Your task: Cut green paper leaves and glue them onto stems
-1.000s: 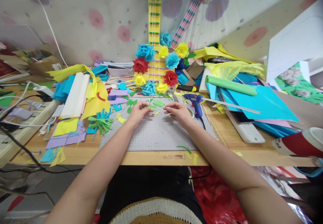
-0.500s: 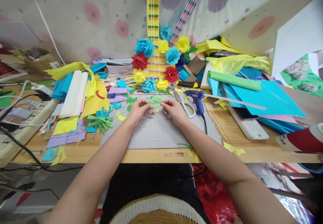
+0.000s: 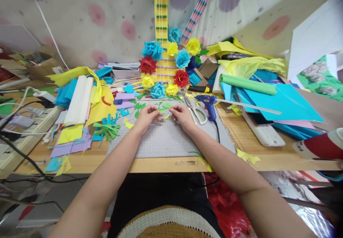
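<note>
My left hand (image 3: pixel 148 118) and my right hand (image 3: pixel 182 116) are raised over the grey cutting mat (image 3: pixel 160 145), close together with a small gap between the fingertips. Each pinches thumb against forefinger. A thin green strip (image 3: pixel 163 110) spans the gap, held at both ends; its exact kind is too small to tell. Cut green paper leaves (image 3: pixel 167 105) lie on the mat just beyond the fingers, and more leaf pieces (image 3: pixel 139 106) are left of them. Right of my right hand lie scissors (image 3: pixel 199 115) and a blue glue gun (image 3: pixel 210 107) with a long glue stick.
A yellow paper guitar (image 3: pixel 161 20) with paper flowers leans at the back, a pink one (image 3: pixel 197 11) beside it. Coloured paper (image 3: pixel 284 100) and a red-and-white cup (image 3: pixel 321 145) are at right. Paper rolls (image 3: pixel 79 98) and a power strip (image 3: pixel 29 123) are at left.
My right hand has shifted very slightly left. Both hands keep their pinch, and the whole view has moved a little.
</note>
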Action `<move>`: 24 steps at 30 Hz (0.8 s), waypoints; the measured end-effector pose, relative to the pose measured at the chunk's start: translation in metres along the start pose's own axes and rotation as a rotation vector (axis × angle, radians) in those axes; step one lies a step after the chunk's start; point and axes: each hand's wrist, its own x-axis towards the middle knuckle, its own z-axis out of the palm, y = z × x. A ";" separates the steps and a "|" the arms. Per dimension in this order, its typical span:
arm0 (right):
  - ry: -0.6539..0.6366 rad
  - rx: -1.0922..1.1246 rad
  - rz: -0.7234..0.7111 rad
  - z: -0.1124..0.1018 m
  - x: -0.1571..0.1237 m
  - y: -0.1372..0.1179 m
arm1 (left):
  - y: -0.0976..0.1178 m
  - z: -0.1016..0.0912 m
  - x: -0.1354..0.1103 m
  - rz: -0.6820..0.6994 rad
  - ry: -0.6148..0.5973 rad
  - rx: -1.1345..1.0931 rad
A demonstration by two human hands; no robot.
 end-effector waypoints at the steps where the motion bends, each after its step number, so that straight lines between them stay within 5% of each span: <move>1: 0.000 0.003 0.002 0.000 0.000 0.000 | 0.000 0.000 0.000 0.000 0.000 0.001; 24: -0.053 -0.038 -0.034 0.002 0.001 0.004 | 0.003 -0.001 -0.002 -0.082 -0.081 0.022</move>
